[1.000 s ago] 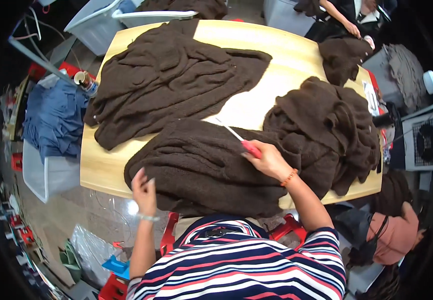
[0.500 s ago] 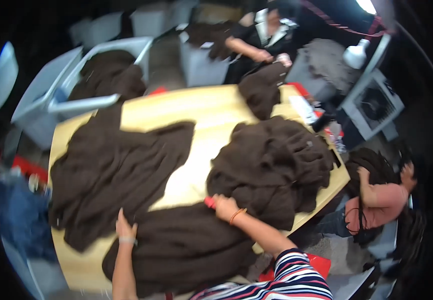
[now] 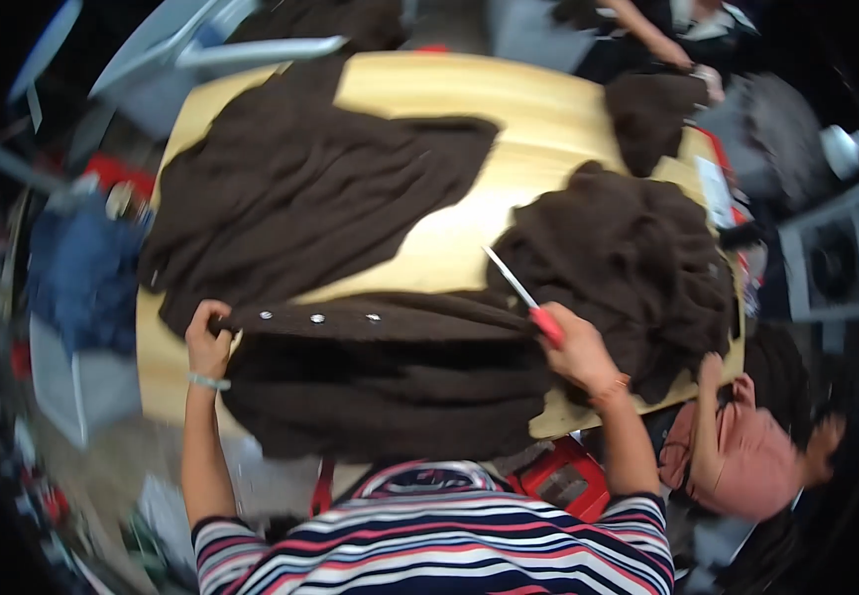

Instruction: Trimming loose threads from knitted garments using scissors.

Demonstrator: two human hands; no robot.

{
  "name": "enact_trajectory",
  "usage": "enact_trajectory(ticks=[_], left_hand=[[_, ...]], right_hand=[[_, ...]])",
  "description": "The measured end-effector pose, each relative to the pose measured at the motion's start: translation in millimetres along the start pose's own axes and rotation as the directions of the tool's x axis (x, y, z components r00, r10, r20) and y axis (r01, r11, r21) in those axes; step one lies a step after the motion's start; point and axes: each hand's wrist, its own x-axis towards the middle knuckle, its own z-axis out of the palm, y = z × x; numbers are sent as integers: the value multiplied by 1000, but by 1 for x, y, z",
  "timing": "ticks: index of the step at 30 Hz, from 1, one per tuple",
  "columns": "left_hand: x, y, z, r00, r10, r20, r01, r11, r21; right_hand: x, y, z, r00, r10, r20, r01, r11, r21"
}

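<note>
A dark brown knit garment [image 3: 380, 397] lies across the near side of the table, its front edge lifted into a fold. Several shiny round buttons or snaps [image 3: 317, 318] run along that raised strip. At the strip's left end, my left hand [image 3: 209, 332] is closed on the fabric. My right hand [image 3: 580, 352] grips a red-handled tool with a thin pale pointed blade [image 3: 512, 277], its tip aimed away to the upper left. That hand sits at the garment's right end; whether it also pinches fabric is hidden.
Another brown garment [image 3: 300, 188] is spread over the wooden table [image 3: 419, 84] at the far left. A brown heap [image 3: 618, 268] is piled at the right. Co-workers are at the far right and near right, one in a pink top [image 3: 737, 461]. Blue cloth [image 3: 87, 268] hangs at the left.
The view has tilted down toward my body. My left hand has taken hold of the garment's edge and raised it, exposing the buttoned strip. The tool's blade now shows clearly.
</note>
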Motion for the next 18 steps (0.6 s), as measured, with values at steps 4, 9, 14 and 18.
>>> enact_trajectory(ticks=[4,9,14,18], left_hand=[[-76,-22,0,993,-97,62,84,978,189],[-139,31,77,996,69,58,-88,898,432],[-204,62,164,958,-1,285,-90,947,307],[-201,37,181,961,29,276,-110,953,283]], right_hand=[[-23,20,19,953,-137,271,156,987,-48],[-22,9,59,925,-126,359,185,974,-134],[-20,-25,45,870,-242,428,357,910,-211],[-25,-54,51,754,-281,593,480,853,-206]])
